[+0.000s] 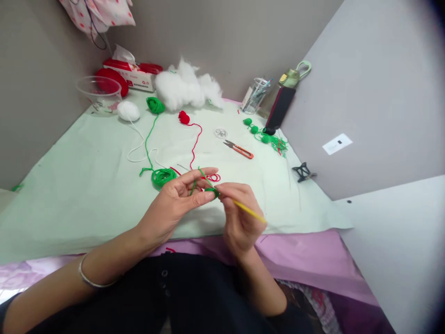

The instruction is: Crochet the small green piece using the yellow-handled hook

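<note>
My left hand [175,202] pinches a small green crochet piece [212,190] between thumb and fingers, with a strand of green yarn [201,172] running over its raised index finger. In my right hand [243,211] is a yellow crochet hook [249,211], gripped like a pen, its tip at the green piece and hidden by the fingers. Just beyond my left hand lies a loose coil of green yarn [163,177]. Loops of red yarn [212,177] rest on the cloth behind the fingers, and a thin needle [183,166] lies close by.
Orange thread snips [238,149] lie ahead, near a small clear dish [220,133]. White stuffing [187,87], a white yarn ball [128,111], a clear tub [100,95] and a tissue box [130,76] line the back. Finished green pieces [265,138], a phone [281,107] and a pen cup [256,96] stand right.
</note>
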{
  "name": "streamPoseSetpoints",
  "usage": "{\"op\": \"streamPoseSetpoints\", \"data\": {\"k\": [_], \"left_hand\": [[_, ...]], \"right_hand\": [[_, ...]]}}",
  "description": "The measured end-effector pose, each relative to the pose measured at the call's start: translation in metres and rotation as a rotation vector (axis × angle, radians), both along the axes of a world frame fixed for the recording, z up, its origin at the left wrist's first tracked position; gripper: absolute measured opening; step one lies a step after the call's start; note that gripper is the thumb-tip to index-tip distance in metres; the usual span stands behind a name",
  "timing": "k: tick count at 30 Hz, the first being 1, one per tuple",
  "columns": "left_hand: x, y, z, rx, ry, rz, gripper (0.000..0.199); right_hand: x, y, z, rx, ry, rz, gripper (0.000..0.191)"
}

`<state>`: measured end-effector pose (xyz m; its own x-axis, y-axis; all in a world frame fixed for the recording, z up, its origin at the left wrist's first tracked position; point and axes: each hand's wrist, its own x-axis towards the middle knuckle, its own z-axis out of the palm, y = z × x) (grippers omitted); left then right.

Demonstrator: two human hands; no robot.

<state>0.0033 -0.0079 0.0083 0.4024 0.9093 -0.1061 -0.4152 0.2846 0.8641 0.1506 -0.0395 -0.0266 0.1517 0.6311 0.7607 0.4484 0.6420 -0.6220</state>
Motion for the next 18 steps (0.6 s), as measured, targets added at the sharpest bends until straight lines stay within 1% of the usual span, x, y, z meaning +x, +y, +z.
{"op": "streamPoseSetpoints", "data": {"k": [2, 4, 5, 7, 9, 10, 12, 15, 18], "left_hand": [[0.001, 0.001, 0.0, -0.082, -0.041, -0.025, 0.043], [-0.001, 0.004, 0.0, -0.202, -0.073, -0.085, 0.037], [-0.002, 0.006, 0.001, -0.255, -0.084, -0.105, 0.033], [-0.005, 0.009, 0.002, -0.301, -0.097, -0.101, 0.027], [-0.006, 0.01, 0.002, -0.257, -0.091, -0.064, 0.026], [-0.006, 0.01, 0.001, -0.213, -0.071, -0.057, 0.027], [-0.006, 0.008, 0.001, -0.102, -0.008, -0.056, 0.031], [-0.005, 0.004, -0.001, 0.028, 0.095, -0.062, 0.032], [-0.006, 0.004, -0.001, 0.076, 0.134, -0.042, 0.03]], "right_hand": [[0.0, -0.001, -0.005, 0.111, -0.157, -0.108, 0.038], [0.002, -0.002, -0.005, 0.156, -0.204, -0.154, 0.038], [0.004, -0.002, -0.004, 0.132, -0.154, -0.137, 0.034], [0.008, -0.001, 0.003, 0.015, 0.034, -0.057, 0.024], [0.01, 0.0, 0.009, -0.103, 0.222, 0.044, 0.021], [0.01, 0.001, 0.011, -0.143, 0.277, 0.091, 0.02], [0.009, 0.002, 0.011, -0.185, 0.311, 0.157, 0.018], [0.009, 0.004, 0.008, -0.231, 0.352, 0.164, 0.016], [0.011, 0.007, 0.006, -0.301, 0.47, 0.199, 0.018]]}}
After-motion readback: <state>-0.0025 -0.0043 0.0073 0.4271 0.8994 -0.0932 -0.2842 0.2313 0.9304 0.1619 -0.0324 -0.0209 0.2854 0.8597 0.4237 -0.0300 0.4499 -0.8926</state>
